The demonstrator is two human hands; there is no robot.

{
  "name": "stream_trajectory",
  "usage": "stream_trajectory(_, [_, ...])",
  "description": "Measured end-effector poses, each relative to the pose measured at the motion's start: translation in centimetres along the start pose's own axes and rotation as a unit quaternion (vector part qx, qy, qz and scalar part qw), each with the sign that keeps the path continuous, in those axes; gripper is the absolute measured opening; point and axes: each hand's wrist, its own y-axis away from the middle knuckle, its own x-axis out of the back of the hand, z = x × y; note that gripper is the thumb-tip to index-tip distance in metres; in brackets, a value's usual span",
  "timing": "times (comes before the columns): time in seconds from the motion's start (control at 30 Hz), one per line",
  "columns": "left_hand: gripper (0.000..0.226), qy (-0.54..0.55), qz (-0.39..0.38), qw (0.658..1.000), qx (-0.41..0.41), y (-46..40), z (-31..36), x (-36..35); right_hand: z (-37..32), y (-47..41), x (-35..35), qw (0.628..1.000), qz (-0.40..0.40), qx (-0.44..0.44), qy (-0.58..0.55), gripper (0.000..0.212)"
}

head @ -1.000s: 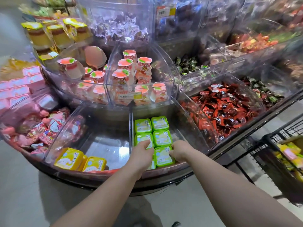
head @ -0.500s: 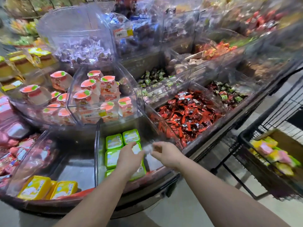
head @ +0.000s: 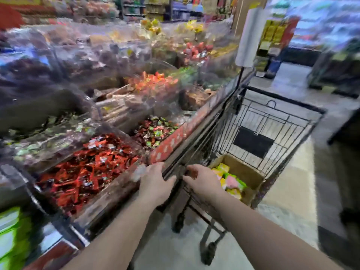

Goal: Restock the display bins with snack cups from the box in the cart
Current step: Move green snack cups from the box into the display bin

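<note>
Display bins (head: 101,145) at left, blurred, red-wrapped candy (head: 87,172) nearest; wire cart (head: 272,133) just right; cardboard box (head: 247,172) in cart; snack cups (head: 231,182) inside box; left hand (head: 155,182) and right hand (head: 202,182) empty, fingers loosely spread, right above box edge

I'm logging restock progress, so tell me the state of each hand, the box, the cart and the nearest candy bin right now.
Left hand: empty, fingers spread, over the bin edge.
Right hand: empty, fingers loosely curled, at the cart's near rim by the box.
Cardboard box: open, in the cart, still holding yellow, pink and green snack cups.
Shopping cart: parked beside the display, otherwise empty.
Red-wrapped candy bin: well filled.
</note>
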Motion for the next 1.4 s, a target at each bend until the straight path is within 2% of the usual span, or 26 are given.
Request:
stream_trajectory(0.2, [0.060, -0.034, -0.092, 0.993, -0.067, -4.4, 5.4, -8.6, 10.6, -1.5, 4.3, 0.994, 0.036, -0.103, -0.020, 0.042])
stream_trajectory(0.4, [0.058, -0.071, -0.167, 0.980, -0.078, -11.1, 7.2, -16.1, 19.1, -6.6, 6.4, 0.980, 0.027, -0.194, -0.019, 0.049])
stream_trajectory(0.6, [0.058, -0.104, -0.264, 0.958, -0.042, -19.9, 7.2, -22.7, 26.3, -14.6, 6.8, 0.962, -0.017, -0.272, 0.006, 0.050])
stream_trajectory(0.77, [0.079, -0.109, -0.354, 0.927, -0.061, -24.9, 6.4, -28.2, 30.8, -19.2, 5.4, 0.948, -0.065, -0.312, -0.009, 0.055])
stream_trajectory(0.83, [0.069, -0.118, -0.383, 0.914, -0.059, -26.0, 6.2, -30.4, 32.3, -20.2, 4.3, 0.941, -0.099, -0.324, -0.003, 0.058])
stream_trajectory(1.03, [0.071, -0.149, -0.410, 0.898, -0.061, -28.1, 5.5, -36.7, 37.6, -23.2, 1.1, 0.927, -0.155, -0.342, -0.008, 0.064])
stream_trajectory(1.23, [0.069, -0.154, -0.395, 0.904, -0.060, -30.7, 5.9, -43.0, 43.8, -27.6, -0.8, 0.911, -0.114, -0.397, -0.007, 0.054])
stream_trajectory(1.4, [0.067, -0.134, -0.394, 0.909, -0.033, -31.2, 5.7, -47.6, 48.3, -29.1, -3.2, 0.886, -0.081, -0.454, -0.056, 0.051])
